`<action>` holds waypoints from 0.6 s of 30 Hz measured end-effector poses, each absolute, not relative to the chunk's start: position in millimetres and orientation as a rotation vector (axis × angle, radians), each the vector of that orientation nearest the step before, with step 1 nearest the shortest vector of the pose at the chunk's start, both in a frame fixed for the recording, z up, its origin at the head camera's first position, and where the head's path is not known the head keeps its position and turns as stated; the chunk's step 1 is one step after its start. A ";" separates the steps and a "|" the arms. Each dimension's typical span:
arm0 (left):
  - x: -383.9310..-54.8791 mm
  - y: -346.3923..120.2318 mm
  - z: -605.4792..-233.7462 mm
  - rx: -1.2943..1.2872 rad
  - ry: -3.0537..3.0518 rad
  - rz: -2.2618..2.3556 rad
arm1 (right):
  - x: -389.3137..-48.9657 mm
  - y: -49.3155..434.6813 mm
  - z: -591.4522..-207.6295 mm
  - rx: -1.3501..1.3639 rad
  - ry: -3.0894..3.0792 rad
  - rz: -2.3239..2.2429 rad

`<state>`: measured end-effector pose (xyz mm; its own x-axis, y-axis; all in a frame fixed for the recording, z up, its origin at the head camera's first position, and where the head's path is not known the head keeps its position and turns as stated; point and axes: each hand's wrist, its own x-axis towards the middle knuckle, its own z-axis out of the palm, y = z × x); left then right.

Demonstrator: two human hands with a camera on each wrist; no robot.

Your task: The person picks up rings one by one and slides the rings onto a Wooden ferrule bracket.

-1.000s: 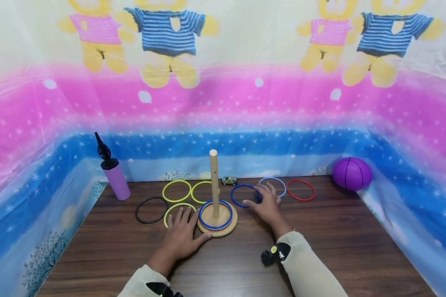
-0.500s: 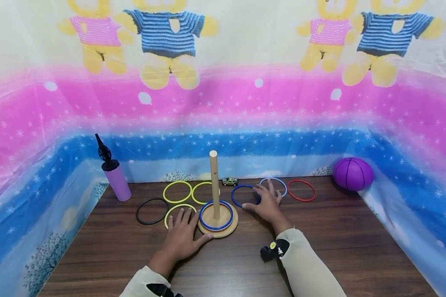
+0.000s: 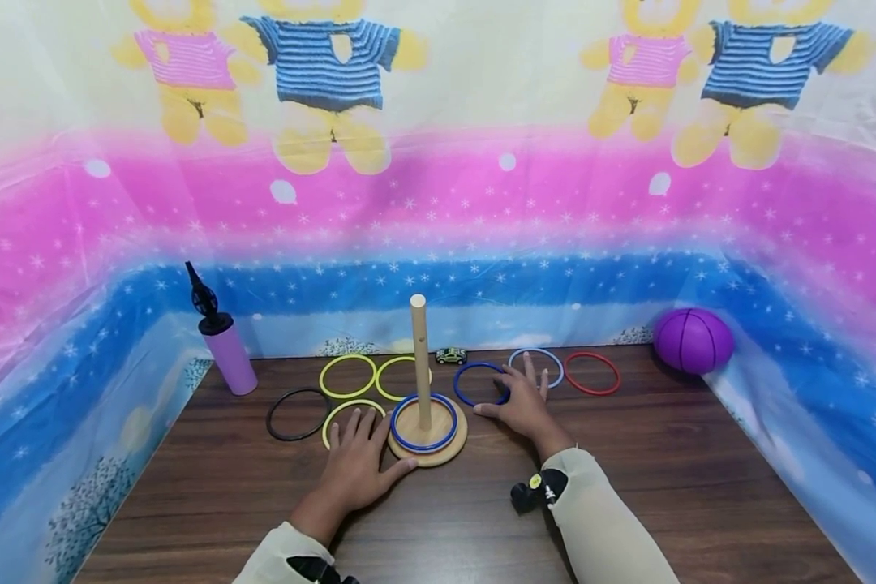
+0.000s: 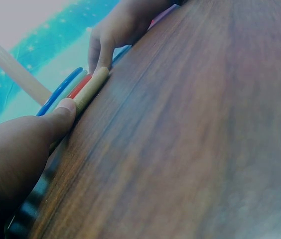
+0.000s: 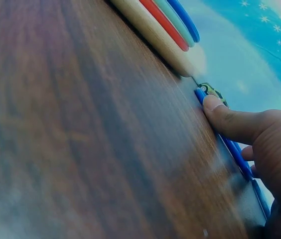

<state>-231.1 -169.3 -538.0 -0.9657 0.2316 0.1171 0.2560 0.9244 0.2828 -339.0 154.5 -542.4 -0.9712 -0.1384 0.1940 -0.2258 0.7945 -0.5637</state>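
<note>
A wooden peg stand (image 3: pixel 421 357) stands upright on a round base with a blue ring (image 3: pixel 438 444) around its foot. Wrist views show a light green ring (image 5: pixel 180 22) and a red ring (image 5: pixel 165 25) stacked beneath it. My left hand (image 3: pixel 358 466) lies spread beside the base, thumb touching its edge; its fingertips lie over the near yellow ring (image 3: pixel 350 402). My right hand (image 3: pixel 526 405) is at another blue ring (image 3: pixel 456 381) flat on the table. Its thumb and index finger are apart near that ring's right side; the other fingers extend towards a light blue ring (image 3: pixel 536 351).
Two more yellow rings (image 3: pixel 322 381) and a black ring (image 3: pixel 270 422) lie left of the peg. A toy car (image 3: pixel 451 355) stands behind it. A red ring (image 3: pixel 616 381) and a purple ball (image 3: pixel 692 341) are at right, a purple hand pump (image 3: pixel 229 357) at far left.
My right hand's fingers have spread and straightened slightly beside the flat blue ring. The left hand and the rings have stayed in place.
</note>
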 end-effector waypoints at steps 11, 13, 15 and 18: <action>-231.4 -169.7 -538.3 -0.381 -3.007 -0.461 | -336.2 154.4 -542.3 0.291 -2.813 0.957; -231.4 -169.3 -538.1 -0.383 -3.006 -0.469 | -335.4 154.7 -542.4 0.286 -2.797 0.979; -231.5 -169.0 -538.0 -0.381 -3.010 -0.471 | -334.6 155.2 -542.0 0.285 -2.780 1.001; -231.5 -169.1 -537.3 -0.378 -3.016 -0.464 | -333.1 155.4 -540.1 0.280 -2.754 1.060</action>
<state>-231.5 -169.1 -537.3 -0.9676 0.2309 0.1023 0.2510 0.9244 0.2873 -333.1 155.4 -540.1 -0.9666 -0.1109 0.2310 -0.2371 0.7287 -0.6425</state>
